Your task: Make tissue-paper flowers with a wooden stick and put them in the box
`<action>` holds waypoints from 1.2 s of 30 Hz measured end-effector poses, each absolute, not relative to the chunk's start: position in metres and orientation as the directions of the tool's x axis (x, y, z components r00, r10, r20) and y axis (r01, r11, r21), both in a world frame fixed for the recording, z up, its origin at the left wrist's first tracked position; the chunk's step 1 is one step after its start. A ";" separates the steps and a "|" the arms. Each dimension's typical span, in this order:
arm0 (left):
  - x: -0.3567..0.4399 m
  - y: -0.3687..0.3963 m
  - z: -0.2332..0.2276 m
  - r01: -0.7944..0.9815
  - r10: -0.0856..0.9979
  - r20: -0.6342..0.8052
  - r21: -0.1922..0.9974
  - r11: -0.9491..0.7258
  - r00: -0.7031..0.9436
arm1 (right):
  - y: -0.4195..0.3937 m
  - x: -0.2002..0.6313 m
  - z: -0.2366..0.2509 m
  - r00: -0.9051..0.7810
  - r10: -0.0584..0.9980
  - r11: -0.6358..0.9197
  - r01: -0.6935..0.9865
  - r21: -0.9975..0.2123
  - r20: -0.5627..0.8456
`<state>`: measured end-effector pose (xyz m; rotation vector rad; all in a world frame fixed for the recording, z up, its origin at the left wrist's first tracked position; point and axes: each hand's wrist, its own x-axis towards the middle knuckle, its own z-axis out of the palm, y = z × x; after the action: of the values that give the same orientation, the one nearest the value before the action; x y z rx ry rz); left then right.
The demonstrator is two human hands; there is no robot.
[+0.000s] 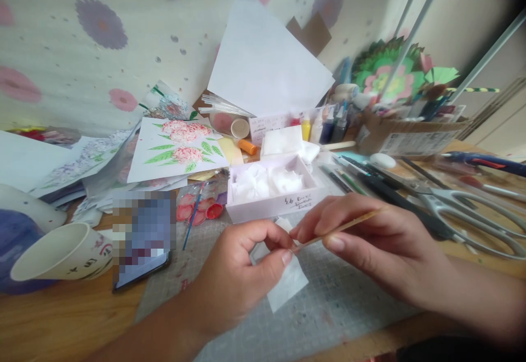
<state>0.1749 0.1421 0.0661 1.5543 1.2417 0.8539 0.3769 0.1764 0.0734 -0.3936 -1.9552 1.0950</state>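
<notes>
My left hand (250, 266) is closed in a pinch, thumb against forefinger, on a thin white tissue paper (290, 291) above the cutting mat. The paper shows below the thumb and a little behind the fingertips. My right hand (370, 247) is closed around a thin light-brown wooden stick (349, 224), holding it slanted between thumb and fingers. The stick's lower end meets the fingertips of my left hand, where its tip is hidden. Just behind both hands stands a white box (263, 208) containing crumpled white tissue (250, 182).
A grey cutting mat (341, 318) lies under my hands. Leftward are a paper cup (61, 255), a phone (143, 241) and a red paint palette (198, 211) with a blue brush. Large scissors (472, 203) lie right; paint bottles (316, 126) and flower drawings (181, 148) are behind.
</notes>
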 end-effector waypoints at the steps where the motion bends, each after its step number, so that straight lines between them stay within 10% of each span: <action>1: 0.175 0.142 0.066 0.312 0.968 -0.038 0.949 -0.043 0.247 | 0.176 0.377 0.074 -0.601 0.612 0.567 -0.119 -0.815 0.514; 36: 0.175 0.141 0.060 0.257 0.954 0.077 0.954 -0.155 0.291 | 0.180 0.373 0.068 -0.614 0.690 0.321 -0.214 -0.922 0.383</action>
<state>0.1748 0.1407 0.0596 1.6216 1.1306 0.9330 0.3733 0.1796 0.0680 -0.4261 -1.7780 1.4069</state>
